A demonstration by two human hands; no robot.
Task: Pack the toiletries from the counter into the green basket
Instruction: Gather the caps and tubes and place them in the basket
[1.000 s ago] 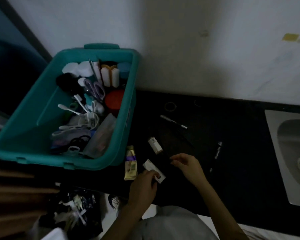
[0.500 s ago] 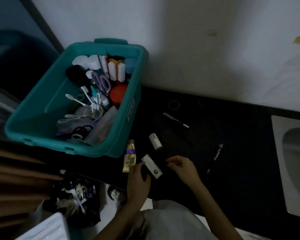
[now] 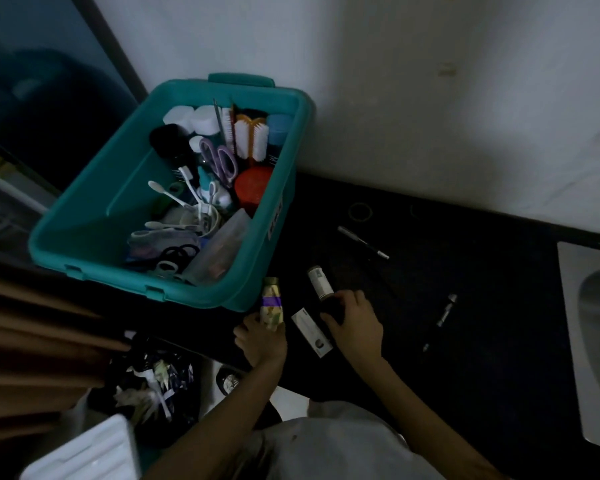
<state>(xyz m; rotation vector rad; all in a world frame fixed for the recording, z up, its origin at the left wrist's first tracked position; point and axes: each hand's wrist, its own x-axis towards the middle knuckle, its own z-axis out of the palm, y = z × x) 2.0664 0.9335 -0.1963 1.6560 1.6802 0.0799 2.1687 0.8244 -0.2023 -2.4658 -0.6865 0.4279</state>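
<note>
The green basket (image 3: 84,209) stands on the dark counter at the left, holding brushes, scissors, toothbrushes and jars. Just in front of it lies a yellow tube with a purple band (image 3: 272,301); my left hand (image 3: 260,339) grips its near end. A small white box (image 3: 311,332) lies flat between my hands. To the right is a small bottle with a pale top (image 3: 319,284). My right hand (image 3: 354,323) curls round its dark lower part, hiding it.
Further back on the black counter (image 3: 482,278) lie a thin metal tool (image 3: 362,242) and a hair tie ring (image 3: 360,212). A dark pencil-like stick (image 3: 442,318) lies to the right. A steel sink (image 3: 596,341) is at the right edge. A bag of rubbish (image 3: 153,386) sits below.
My left hand let go of the white box, now on the counter, and moved left onto the tube. My right hand reached forward onto the small bottle.
</note>
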